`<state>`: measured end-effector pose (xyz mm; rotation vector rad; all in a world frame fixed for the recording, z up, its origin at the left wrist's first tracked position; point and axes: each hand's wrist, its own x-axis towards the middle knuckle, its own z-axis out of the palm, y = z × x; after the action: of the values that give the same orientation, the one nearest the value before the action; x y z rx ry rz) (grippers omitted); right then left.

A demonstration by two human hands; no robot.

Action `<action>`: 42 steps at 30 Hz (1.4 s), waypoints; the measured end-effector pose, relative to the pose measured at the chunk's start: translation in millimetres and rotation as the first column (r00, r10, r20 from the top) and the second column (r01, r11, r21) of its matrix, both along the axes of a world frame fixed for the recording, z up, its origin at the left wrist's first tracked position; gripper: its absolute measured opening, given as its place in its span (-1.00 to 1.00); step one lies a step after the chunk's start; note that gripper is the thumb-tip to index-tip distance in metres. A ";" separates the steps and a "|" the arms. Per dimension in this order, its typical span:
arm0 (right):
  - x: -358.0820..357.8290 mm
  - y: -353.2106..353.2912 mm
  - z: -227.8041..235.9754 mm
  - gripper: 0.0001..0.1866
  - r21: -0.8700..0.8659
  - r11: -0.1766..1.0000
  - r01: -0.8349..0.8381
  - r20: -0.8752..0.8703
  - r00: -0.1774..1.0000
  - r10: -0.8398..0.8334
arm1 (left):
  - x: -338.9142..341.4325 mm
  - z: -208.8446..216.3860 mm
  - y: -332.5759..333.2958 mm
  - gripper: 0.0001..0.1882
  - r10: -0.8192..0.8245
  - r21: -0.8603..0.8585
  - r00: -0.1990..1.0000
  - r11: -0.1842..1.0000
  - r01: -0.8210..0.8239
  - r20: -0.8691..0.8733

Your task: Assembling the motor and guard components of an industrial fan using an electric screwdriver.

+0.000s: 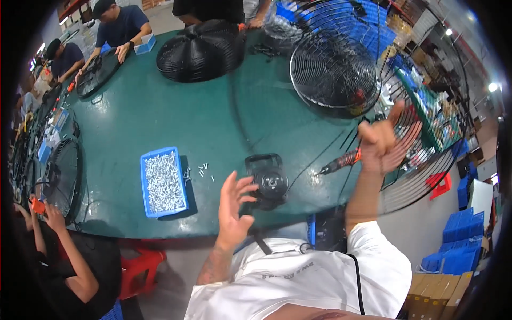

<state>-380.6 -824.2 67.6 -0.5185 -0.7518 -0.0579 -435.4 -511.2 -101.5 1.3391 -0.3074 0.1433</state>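
My left hand [233,208] is raised with its fingers apart beside a black fan base or motor housing [273,182] on the green table. It appears to hold nothing; whether the fingertips touch the housing I cannot tell. Over the right side of the table, my right hand [381,140] reaches out, smeared by motion, with fingers spread beside large black wire fan grilles [410,176]. Nothing shows in that hand. An orange and black electric screwdriver [344,161] lies left of my right wrist, its tip pointing toward the housing.
A blue tray of screws [164,182] stands left of the housing, with several loose screws [202,169] beside it. A round fan grille [335,74] and a black fan cover [200,52] lie farther back. Co-workers [120,26] work along the table's far and left sides.
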 end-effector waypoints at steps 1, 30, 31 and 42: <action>-11.7 20.0 -23.3 -0.23 0.050 0.998 -0.043 -0.029 0.999 0.044 | 5.6 6.9 0.1 0.01 -0.150 -0.275 0.987 0.953 0.128 -0.059; -88.8 -42.0 -191.4 -0.07 -0.538 0.838 0.087 -0.647 0.595 -0.477 | 33.9 24.9 79.9 -0.43 0.168 0.218 0.848 0.974 -0.064 -0.503; -89.9 -42.9 -194.4 -0.07 -0.540 0.837 0.086 -0.651 0.588 -0.480 | 32.2 21.3 77.8 -0.43 0.165 0.217 0.844 0.974 -0.059 -0.510; -86.7 -46.7 -200.1 -0.06 -0.565 0.825 0.013 -0.693 0.534 -0.484 | 23.0 7.5 80.2 -0.47 0.323 0.499 0.890 0.857 -0.131 -0.321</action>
<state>-467.3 -870.9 -132.6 -1.0662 0.2908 0.1090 -412.4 -430.9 -94.0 1.8469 0.1857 -0.0066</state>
